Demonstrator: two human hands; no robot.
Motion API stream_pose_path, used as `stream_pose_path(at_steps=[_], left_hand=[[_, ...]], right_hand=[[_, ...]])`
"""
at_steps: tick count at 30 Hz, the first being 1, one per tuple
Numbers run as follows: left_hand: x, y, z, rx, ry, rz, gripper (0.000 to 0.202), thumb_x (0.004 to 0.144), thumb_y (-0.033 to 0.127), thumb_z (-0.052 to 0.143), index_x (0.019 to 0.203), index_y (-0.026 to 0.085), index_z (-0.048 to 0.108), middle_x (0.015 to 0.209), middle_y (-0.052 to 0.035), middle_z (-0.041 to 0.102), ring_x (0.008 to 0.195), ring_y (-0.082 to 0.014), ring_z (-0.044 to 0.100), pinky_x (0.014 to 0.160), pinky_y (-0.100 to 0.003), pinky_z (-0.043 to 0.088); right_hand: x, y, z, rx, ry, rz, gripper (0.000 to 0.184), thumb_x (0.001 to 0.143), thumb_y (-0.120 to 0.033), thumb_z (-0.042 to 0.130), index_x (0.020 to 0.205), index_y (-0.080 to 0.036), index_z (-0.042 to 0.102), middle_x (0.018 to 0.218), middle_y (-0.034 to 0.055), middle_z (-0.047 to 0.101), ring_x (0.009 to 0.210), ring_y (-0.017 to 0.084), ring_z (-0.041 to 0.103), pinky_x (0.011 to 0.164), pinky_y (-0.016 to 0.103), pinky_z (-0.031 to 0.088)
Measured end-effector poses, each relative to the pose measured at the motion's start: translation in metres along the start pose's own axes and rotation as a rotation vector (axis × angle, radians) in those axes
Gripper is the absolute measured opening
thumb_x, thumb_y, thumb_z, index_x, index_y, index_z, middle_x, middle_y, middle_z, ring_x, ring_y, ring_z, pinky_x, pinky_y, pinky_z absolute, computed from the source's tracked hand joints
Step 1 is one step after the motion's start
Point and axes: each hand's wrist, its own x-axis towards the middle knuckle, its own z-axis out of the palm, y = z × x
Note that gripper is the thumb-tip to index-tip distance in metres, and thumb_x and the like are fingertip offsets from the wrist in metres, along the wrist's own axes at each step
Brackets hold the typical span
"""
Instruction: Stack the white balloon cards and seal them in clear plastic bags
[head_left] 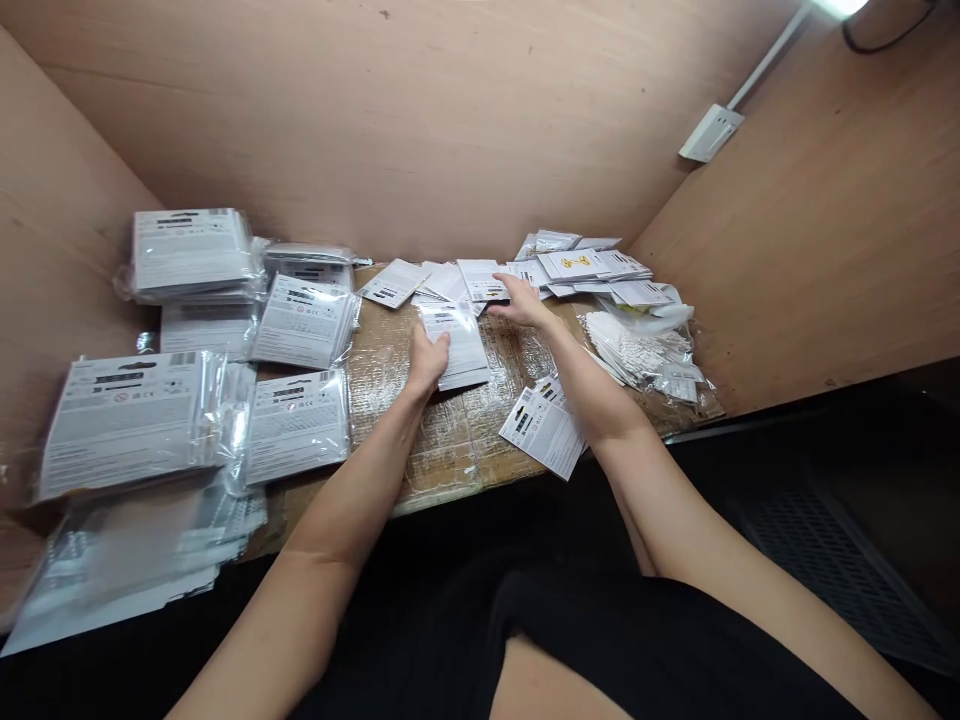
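Observation:
My left hand [427, 362] grips the left edge of a white printed card in a clear plastic sleeve [459, 345], which lies on the plastic-wrapped board [420, 430]. My right hand [521, 302] lies flat just above that card, its fingers reaching toward a loose white card [480, 280] and apparently touching it. Another printed card [541, 428] lies under my right forearm. To the left stand stacks of sleeved grey-white packets [300, 322].
A heap of small white cards [592, 265] and a bundle of white packets [637, 350] lie at the back right. Wood-panel walls [795, 220] surround the board on three sides. A wall switch [711, 132] and a lamp are at the upper right. A dark floor lies beyond the front edge.

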Motion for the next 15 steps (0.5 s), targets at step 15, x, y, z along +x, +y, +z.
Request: stream_pose_path(at_steps=[15], left_hand=[[0.008, 0.009, -0.005, -0.31, 0.093, -0.069, 0.041, 0.08, 0.014, 0.073, 0.117, 0.024, 0.058, 0.113, -0.0077, 0.078, 0.105, -0.0271, 0.077, 0.097, -0.044, 0.066]], right_hand=[[0.031, -0.028, -0.13, -0.073, 0.148, -0.03, 0.027, 0.113, -0.025, 0.052, 0.13, -0.011, 0.068, 0.123, 0.0184, 0.078, 0.105, 0.026, 0.071, 0.101, 0.045, 0.057]])
